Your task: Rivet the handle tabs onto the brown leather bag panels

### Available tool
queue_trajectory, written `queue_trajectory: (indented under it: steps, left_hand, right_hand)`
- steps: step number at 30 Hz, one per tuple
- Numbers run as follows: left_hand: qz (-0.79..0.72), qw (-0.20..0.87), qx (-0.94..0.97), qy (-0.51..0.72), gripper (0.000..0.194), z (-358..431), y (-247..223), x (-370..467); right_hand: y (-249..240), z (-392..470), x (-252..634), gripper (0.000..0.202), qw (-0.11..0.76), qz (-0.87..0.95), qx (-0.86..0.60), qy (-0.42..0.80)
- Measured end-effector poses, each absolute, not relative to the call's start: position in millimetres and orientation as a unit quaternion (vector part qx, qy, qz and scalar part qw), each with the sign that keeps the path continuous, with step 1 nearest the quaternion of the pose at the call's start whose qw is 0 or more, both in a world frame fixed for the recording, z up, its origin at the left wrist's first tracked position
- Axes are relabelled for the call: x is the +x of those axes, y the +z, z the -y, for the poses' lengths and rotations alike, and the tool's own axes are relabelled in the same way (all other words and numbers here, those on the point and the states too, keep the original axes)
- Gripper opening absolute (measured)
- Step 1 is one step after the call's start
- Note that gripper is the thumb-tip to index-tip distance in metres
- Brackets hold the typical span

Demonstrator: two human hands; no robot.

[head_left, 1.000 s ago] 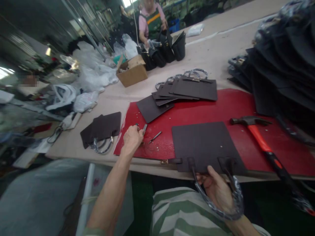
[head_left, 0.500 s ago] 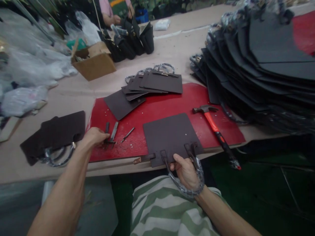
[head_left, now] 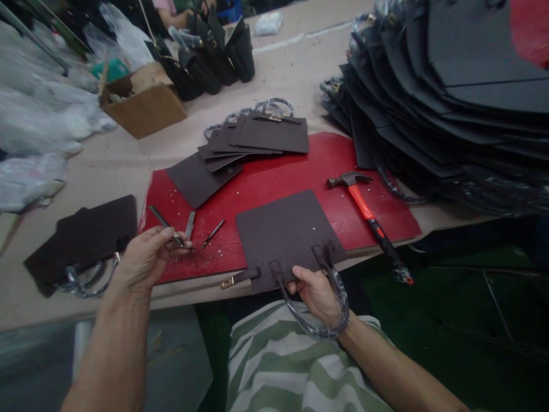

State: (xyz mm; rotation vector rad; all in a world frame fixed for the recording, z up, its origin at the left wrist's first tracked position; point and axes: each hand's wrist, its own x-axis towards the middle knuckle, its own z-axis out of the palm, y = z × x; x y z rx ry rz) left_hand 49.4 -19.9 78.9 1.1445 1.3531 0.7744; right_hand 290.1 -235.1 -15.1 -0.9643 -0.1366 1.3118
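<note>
My left hand pinches a slim dark metal punch at the left of the red mat, its upper end tilted to the left. Close beside the fingers lie a flat grey metal tool and a thinner metal rod. My right hand grips the near edge of a dark brown bag panel, thumb on top. The panel lies on the mat; its plastic-wrapped handle loops around my right hand. A strap with a metal buckle sticks out at the panel's left.
On the red mat lie a claw hammer and fanned brown panels. Stacked black panels rise at the right. More panels are at the left, behind them a cardboard box, black bags and another person's arm.
My left hand has lifted the punch off the tools on the mat and tilted it. My right hand still holds the panel. The whole view has shifted slightly.
</note>
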Motion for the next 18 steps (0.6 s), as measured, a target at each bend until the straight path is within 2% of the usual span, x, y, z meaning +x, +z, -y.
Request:
queue_trajectory:
  steps: [3, 5, 7, 13, 18]
  left_hand:
    - [-0.506, 0.657, 0.432, 0.353, 0.039, 51, 75, 90]
    - [-0.474, 0.698, 0.415, 0.340, 0.050, 72, 68, 118]
    - [-0.451, 0.723, 0.412, 0.322, 0.054, 91, 59, 142]
    - [-0.410, 0.704, 0.498, 0.295, 0.039, 120, 40, 181]
    - [-0.405, 0.672, 0.552, 0.282, 0.028, 126, 39, 188]
  right_hand:
    - [-17, 235, 289, 0.024, 0.669, 0.061, -0.447, 0.591]
    - [-18, 235, 289, 0.024, 0.662, 0.064, -0.450, 0.596]
    - [-17, 234, 289, 0.023, 0.667, 0.066, -0.444, 0.595]
    - [-20, 233, 286, 0.020, 0.680, 0.095, -0.435, 0.583]
    - [-36, 236, 284, 0.030, 0.676, 0.113, -0.465, 0.560]
